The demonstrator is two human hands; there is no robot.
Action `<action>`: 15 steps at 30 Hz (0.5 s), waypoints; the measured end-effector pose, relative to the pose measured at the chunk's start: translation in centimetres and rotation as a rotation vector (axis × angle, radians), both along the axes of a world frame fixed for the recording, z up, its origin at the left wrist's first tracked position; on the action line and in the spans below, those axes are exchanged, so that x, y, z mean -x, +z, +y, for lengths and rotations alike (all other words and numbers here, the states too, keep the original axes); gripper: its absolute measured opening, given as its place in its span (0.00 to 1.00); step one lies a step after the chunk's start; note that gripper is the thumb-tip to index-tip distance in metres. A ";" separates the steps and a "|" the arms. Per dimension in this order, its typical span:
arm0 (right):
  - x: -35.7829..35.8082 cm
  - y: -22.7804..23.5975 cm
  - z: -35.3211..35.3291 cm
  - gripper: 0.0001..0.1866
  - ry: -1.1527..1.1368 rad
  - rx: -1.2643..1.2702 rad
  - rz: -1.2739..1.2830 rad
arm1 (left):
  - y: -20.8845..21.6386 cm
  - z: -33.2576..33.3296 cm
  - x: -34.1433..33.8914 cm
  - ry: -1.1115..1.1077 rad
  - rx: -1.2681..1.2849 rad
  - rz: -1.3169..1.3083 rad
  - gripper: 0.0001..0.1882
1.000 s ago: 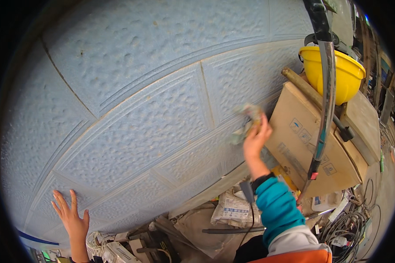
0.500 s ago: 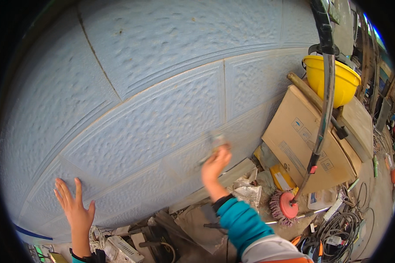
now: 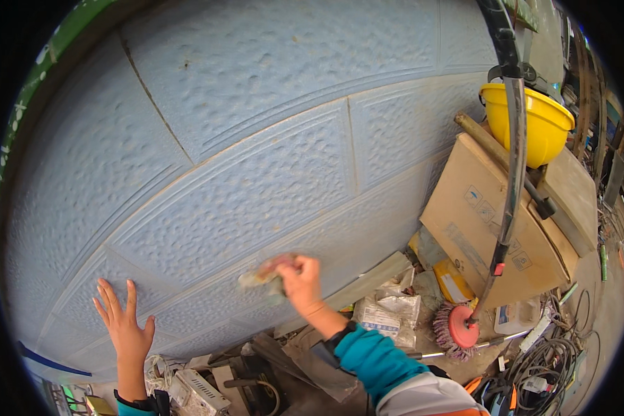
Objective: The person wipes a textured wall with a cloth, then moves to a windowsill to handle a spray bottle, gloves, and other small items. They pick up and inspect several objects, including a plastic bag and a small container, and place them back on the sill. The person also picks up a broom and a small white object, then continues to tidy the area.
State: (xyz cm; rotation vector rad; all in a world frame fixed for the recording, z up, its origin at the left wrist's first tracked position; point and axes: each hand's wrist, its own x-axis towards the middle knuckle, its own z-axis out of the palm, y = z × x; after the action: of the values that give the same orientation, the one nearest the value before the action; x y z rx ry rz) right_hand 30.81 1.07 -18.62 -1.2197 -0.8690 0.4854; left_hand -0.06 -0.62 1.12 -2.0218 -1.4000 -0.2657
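Note:
A light blue panelled wall (image 3: 249, 194) with a pitted surface and raised border lines fills most of the view. My right hand (image 3: 303, 283) is closed on what looks like a rag (image 3: 258, 272), held against the lower part of the wall. The rag shows cream, reddish and greenish patches and is smeared by motion. Farther left, my left hand (image 3: 125, 326) has its fingers spread, the palm side towards the wall at its lower left; it holds nothing.
On the right stands a cardboard box (image 3: 464, 215) with a yellow hard hat (image 3: 527, 125) above it. A pole (image 3: 513, 180) runs down to a round pink mop head (image 3: 457, 329). Coiled cables (image 3: 534, 367), a white power box (image 3: 197, 392) and plastic bags (image 3: 388, 315) crowd the floor.
My right hand has swept the rag leftwards and down along the wall. My left hand keeps its place on the wall. The view has shifted slightly.

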 end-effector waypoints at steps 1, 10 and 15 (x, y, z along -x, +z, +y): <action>-2.7 0.0 0.3 0.14 0.144 -0.054 0.292 | 0.0 0.0 0.0 0.004 0.001 0.005 0.51; -19.9 0.0 1.1 0.19 -0.763 0.157 -0.227 | 0.1 0.0 0.0 0.013 0.032 0.018 0.53; -23.5 0.6 1.0 0.16 -0.782 0.098 -0.208 | 0.0 0.1 0.2 -0.016 0.038 -0.016 0.53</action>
State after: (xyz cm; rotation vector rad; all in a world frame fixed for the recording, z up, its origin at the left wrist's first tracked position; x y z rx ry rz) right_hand 54.30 2.03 -17.99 -1.5994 -0.4771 -0.2364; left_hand -0.21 -0.57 1.10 -2.0665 -1.4096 -0.2642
